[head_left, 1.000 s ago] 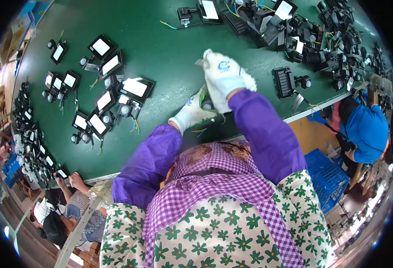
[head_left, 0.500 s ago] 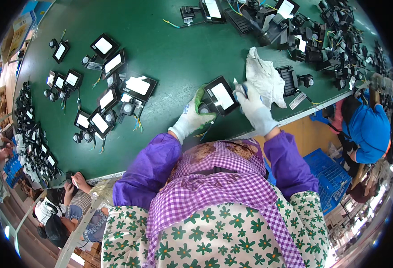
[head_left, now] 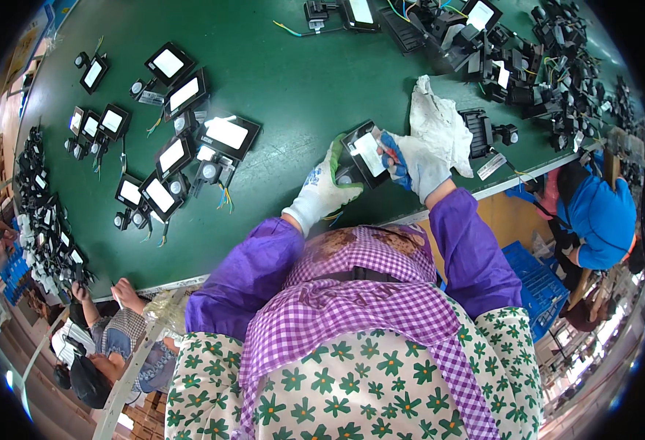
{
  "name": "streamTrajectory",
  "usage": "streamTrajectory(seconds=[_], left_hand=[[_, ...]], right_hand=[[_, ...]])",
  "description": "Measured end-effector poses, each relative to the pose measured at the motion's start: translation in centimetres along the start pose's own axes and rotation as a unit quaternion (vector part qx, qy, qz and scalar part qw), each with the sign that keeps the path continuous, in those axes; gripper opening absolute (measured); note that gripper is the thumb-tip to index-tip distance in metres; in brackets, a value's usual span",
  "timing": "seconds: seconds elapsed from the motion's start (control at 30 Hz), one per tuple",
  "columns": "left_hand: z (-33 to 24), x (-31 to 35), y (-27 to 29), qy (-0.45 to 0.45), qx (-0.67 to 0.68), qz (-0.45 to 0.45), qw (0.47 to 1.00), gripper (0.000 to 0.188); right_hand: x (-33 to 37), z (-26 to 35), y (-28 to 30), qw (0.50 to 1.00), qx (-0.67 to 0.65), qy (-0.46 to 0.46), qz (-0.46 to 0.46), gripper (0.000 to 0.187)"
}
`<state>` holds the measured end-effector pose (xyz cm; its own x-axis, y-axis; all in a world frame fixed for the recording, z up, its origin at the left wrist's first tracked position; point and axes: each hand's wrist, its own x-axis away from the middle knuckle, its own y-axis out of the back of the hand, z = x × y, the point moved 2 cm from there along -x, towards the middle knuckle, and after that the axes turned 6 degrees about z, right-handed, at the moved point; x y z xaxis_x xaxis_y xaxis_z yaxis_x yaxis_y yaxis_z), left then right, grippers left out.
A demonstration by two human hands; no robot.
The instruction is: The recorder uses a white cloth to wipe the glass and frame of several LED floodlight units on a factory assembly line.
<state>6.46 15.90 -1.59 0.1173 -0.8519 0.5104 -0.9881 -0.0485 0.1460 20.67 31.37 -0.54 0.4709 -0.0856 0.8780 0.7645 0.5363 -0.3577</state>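
Note:
A black LED floodlight point(head_left: 365, 152) with a pale front panel and a small round sensor is held tilted just above the table near its front edge. My left hand point(head_left: 324, 189), in a white glove with a green palm, is closed around its left side. My right hand point(head_left: 416, 163), in a white glove with blue fingers, is closed, with its fingertips over the panel's right part. What sits in those fingers is mostly hidden; a small pale tip shows. A crumpled white cloth point(head_left: 436, 126) lies just beyond my right hand.
Several floodlights point(head_left: 227, 136) lie face up on the left of the green table point(head_left: 300, 88). A dark heap of them point(head_left: 513, 66) fills the far right. One lies face down point(head_left: 476, 132) beside the cloth. A blue crate point(head_left: 531, 282) stands below right. Other people work at both sides.
My right hand has moved left and onto the floodlight's panel; the pale pointed tool seen in it earlier is now mostly hidden. My left hand keeps its hold. The co-worker's hand at lower left has shifted.

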Motion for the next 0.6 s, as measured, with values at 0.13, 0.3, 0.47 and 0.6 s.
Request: streamTrajectory(seconds=[0.13,0.3,0.47,0.6], left_hand=[[0.4,0.0,-0.3,0.001,0.007,-0.012,1.000,0.100],[-0.5,0.2,-0.3,0.039,0.025,0.007,0.999,0.101],[-0.6,0.1,-0.5,0.048,0.029,-0.010,0.998,0.100],[-0.2,0.1,-0.3,0.052,0.012,0.004,0.999,0.101]], right_hand=[[0.5,-0.4,-1.2,1.000,-0.011,0.022,-0.019,0.027],[-0.4,-0.6,-2.1,0.998,-0.038,0.044,-0.032,0.027],[0.1,-0.8,-1.3,0.999,-0.031,0.008,-0.011,0.026],[0.1,-0.3,-1.3,0.999,-0.004,-0.005,-0.035,0.026]])
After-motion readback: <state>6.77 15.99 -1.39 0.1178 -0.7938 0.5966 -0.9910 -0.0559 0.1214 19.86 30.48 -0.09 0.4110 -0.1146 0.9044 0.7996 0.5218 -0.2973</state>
